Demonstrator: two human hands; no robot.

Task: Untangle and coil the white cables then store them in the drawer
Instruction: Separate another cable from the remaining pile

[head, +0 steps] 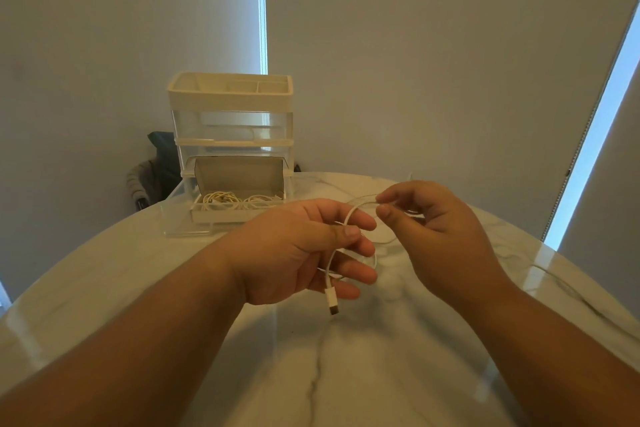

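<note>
The white cable point(350, 214) is held in the air above the desk point(311, 374), between both hands. The left hand point(294, 253) has its grip curled round a loop of it, and the plug end point(331, 302) hangs below the fingers. The right hand point(440, 229) pinches the same cable narrowly between thumb and forefinger, just beside the left. Behind them the clear drawer point(187, 229) of a stacked organizer point(230, 104) stands pulled out. It carries an open cardboard box point(239, 172) with coiled cables point(235, 201) inside. A thin strand point(554, 279) lies on the desk at right.
</note>
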